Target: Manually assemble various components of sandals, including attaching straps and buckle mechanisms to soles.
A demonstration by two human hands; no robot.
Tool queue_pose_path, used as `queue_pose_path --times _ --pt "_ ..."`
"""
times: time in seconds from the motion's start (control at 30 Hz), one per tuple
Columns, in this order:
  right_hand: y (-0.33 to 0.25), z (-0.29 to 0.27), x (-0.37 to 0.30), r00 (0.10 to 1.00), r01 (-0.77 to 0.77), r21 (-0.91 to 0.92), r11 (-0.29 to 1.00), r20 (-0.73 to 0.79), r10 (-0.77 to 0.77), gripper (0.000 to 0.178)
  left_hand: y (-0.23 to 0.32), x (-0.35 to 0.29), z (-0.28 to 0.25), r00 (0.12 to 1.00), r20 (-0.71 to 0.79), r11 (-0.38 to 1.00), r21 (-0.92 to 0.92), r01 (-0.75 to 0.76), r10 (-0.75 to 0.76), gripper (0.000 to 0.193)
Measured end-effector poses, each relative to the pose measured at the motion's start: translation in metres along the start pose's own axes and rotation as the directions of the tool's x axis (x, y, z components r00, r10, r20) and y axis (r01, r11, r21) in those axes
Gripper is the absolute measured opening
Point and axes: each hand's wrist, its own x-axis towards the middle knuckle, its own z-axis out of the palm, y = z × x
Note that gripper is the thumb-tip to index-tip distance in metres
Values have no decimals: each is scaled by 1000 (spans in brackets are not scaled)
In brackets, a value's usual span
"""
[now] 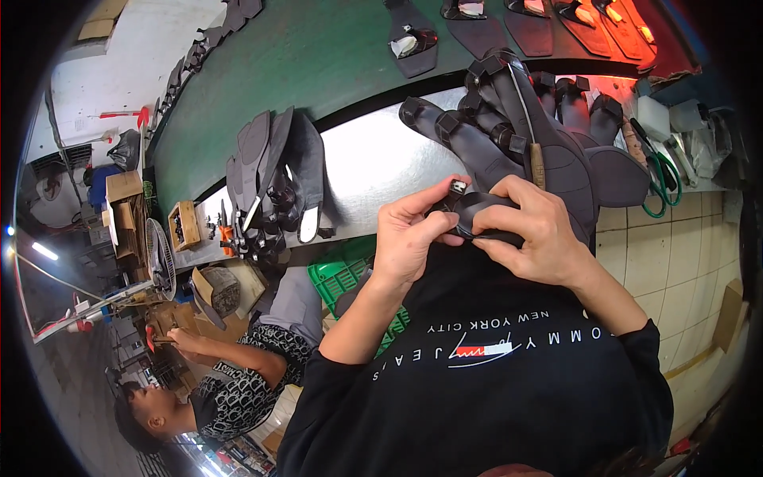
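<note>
A black sandal strap (pixel 486 208) is held between my two hands in front of my chest. My left hand (pixel 404 242) pinches its left end, where a small dark square ornament (pixel 458 188) with a pale underside sticks up by the fingers. On the other side, my right hand (pixel 534 229) has its fingers curled round the strap's wider band. Just beyond the right hand lie stacked dark soles (pixel 566 171) and a tool with a tan handle (pixel 538 165). More black straps with square ornaments (pixel 449 123) rest on the shiny bench strip.
Another heap of soles and straps (pixel 270 171) sits to the left, near orange-handled pliers (pixel 226 237) and a wooden box (pixel 184 225). Sandals (pixel 413 48) line the green table (pixel 294 52). Green-handled scissors (pixel 666 179) lie right. A green crate (pixel 334 274) and a co-worker (pixel 246 378) are lower left.
</note>
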Motion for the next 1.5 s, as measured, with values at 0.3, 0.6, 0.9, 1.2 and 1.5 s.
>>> queue_pose_path --times 0.3,0.6,0.9,1.2,1.5 --pt "-10 1 -2 967 185 -112 976 -153 -201 24 11 -1 2 994 96 981 -181 66 -49 44" --pt "-11 -2 -2 979 25 -25 999 -199 -29 19 17 -2 -12 947 234 973 121 198 -222 32" --pt "-9 7 -9 981 22 -1 1000 -190 -22 18 4 -8 -3 982 164 933 359 30 -95 19" --pt "-13 6 -10 963 -209 178 962 -133 234 19 6 -8 -2 983 137 909 412 55 -121 13" --pt "-15 -28 7 878 -479 540 692 318 358 11 21 -20 2 961 262 884 425 -194 85 11"
